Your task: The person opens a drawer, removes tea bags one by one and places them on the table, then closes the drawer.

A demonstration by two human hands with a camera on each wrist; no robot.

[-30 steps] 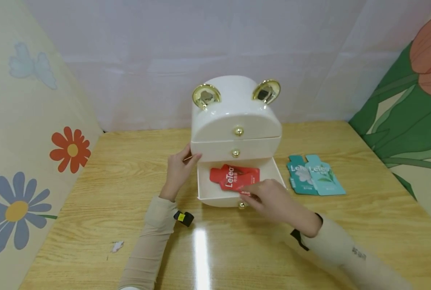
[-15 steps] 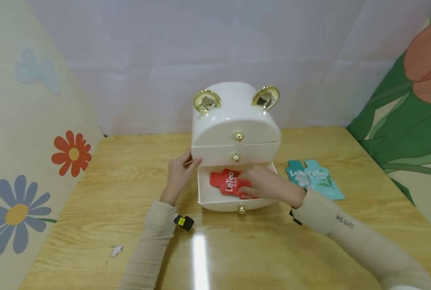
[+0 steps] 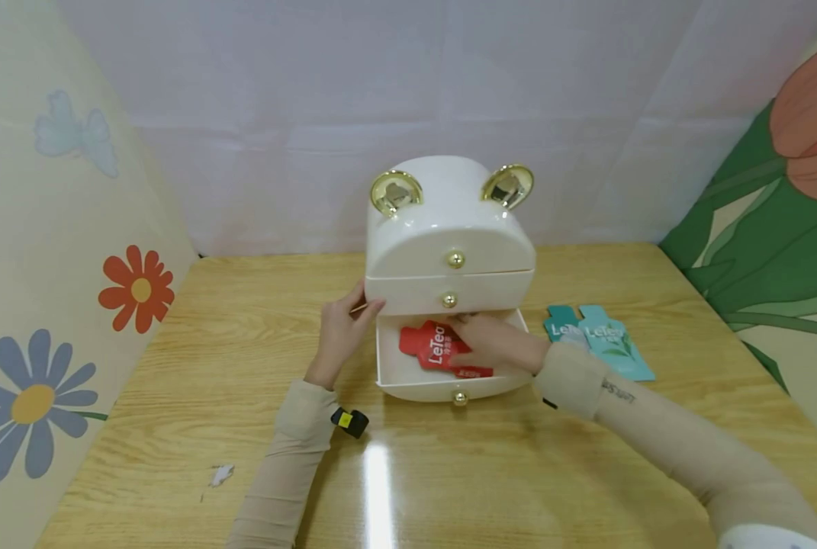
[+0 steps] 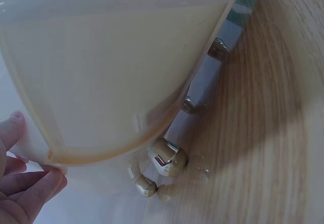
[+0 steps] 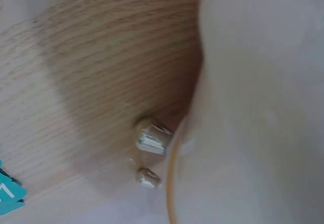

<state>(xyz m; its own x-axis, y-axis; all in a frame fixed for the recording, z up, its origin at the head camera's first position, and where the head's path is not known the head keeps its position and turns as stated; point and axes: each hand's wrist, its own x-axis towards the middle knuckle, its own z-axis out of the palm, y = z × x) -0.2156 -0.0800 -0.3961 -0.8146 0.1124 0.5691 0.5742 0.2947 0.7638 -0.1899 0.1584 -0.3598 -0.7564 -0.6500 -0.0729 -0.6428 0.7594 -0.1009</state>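
Note:
A white drawer cabinet (image 3: 449,202) with gold-rimmed ears stands on the table, its bottom drawer (image 3: 387,370) pulled out. My left hand (image 3: 339,328) grips the cabinet's left edge, thumb on the front. In the left wrist view its fingers (image 4: 43,188) curl at the corner. Inside the drawer lies a red LeTea pouch (image 3: 422,343), with another red edge showing at its lower right. My right hand (image 3: 497,343) reaches into the drawer with fingers spread over the pouch, hiding its right part. The right wrist view does not show the hand.
Two overlapping teal LeTea pouches, a dark one (image 3: 562,326) and a lighter one (image 3: 614,347), lie on the table right of the drawer. Gold knobs (image 3: 460,398) stick out from the drawer fronts. A small white scrap (image 3: 222,475) sits at the table's left.
My right hand has moved from the drawer's front edge, where it pinched red pouch material, further inward over the pouch, and its fingers have spread. My left hand has stayed at the cabinet's edge.

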